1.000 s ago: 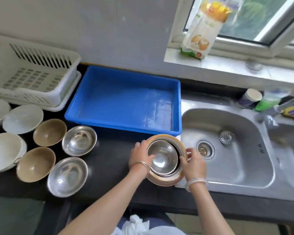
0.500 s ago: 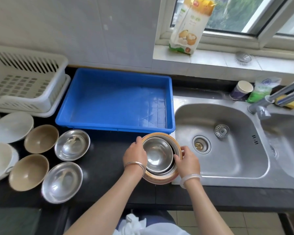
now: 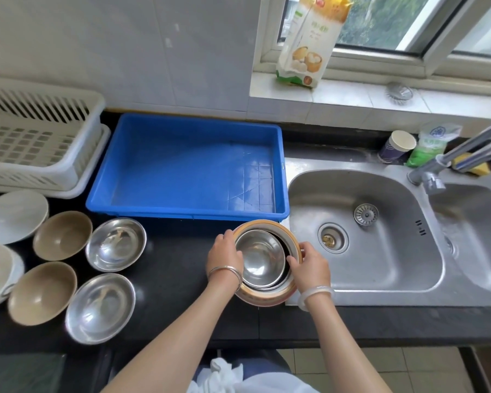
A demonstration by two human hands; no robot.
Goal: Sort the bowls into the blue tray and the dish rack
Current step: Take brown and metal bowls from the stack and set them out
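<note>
Left hand (image 3: 224, 255) and right hand (image 3: 309, 265) curled on opposite rims of steel bowl (image 3: 260, 258), nested in gold-rimmed bowl (image 3: 291, 242), below blue tray (image 3: 193, 165).

The head view turns slightly to the right, so the whole scene slides leftward in the picture. The dish rack (image 3: 40, 143) is cut off more at the left edge. The tap (image 3: 465, 154), paper cup (image 3: 397, 147) and green packet (image 3: 434, 143), smeared a second ago, are now sharp. The stack of bowls (image 3: 260, 259), with the left grip (image 3: 224, 255) and right grip (image 3: 311, 265) on its rim, shifts along with everything else. Measured against the blue tray (image 3: 187, 215), any move of its own is too slight to tell.
</note>
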